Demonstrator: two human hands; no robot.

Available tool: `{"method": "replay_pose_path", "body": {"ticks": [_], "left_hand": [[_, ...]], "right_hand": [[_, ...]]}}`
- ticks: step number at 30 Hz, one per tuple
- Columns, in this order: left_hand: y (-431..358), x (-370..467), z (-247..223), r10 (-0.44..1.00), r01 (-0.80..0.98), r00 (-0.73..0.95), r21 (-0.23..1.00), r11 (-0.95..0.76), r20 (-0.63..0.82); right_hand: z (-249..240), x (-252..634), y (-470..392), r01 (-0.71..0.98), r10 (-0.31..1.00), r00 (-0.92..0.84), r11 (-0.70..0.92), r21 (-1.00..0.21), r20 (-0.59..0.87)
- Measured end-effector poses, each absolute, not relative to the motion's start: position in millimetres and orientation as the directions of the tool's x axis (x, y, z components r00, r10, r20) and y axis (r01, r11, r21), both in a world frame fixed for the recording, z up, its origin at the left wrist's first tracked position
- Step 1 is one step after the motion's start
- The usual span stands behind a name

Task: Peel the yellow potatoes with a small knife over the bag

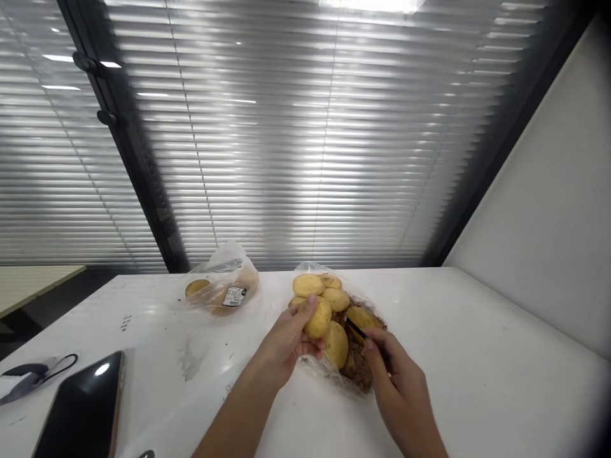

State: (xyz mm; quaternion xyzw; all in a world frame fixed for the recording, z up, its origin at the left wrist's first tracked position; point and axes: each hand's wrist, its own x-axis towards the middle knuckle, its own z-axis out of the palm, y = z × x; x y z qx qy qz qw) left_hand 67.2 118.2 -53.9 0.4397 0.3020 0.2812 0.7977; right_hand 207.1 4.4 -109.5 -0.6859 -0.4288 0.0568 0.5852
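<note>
My left hand (289, 340) is closed around a yellow potato (319, 318), thumb on top. In my right hand (398, 381) is a slim black tool (356, 329), angled up and left towards the potatoes. Its kind is too small to make out. Beneath both hands lies a clear plastic bag (329, 376) bearing several potatoes (337, 345) and brown scraps (354, 366) that look like peelings. One darker potato (363, 318) sits just beyond the tool. The fingertips of my right hand are partly hidden.
Further left on the white table (453, 369) stands another plastic bag (231, 267) with a label and potatoes inside. A phone (81, 407) and a dark looped item (33, 375) lie at the front left. Window blinds (267, 140) rise behind, and a white wall (548, 210) bounds the right.
</note>
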Motion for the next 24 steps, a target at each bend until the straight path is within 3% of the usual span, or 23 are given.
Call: {"method": "replay_pose_path", "body": {"ticks": [3,12,24], "left_hand": [[116,72,-57,0.708,-0.198,0.652,0.840,0.505,-0.271],[116,76,-60,0.644,-0.235,0.664,0.712,0.662,-0.379],[116,75,-60,0.601,-0.196,0.670,0.676,0.710,-0.436]], "right_hand": [[-101,212,12,0.622,0.680,0.517,0.119,-0.774,0.520],[-108,209,13,0.677,0.587,0.471,0.238,-0.696,0.659],[-107,205,12,0.750,0.554,0.384,0.279,-0.600,0.739]]}}
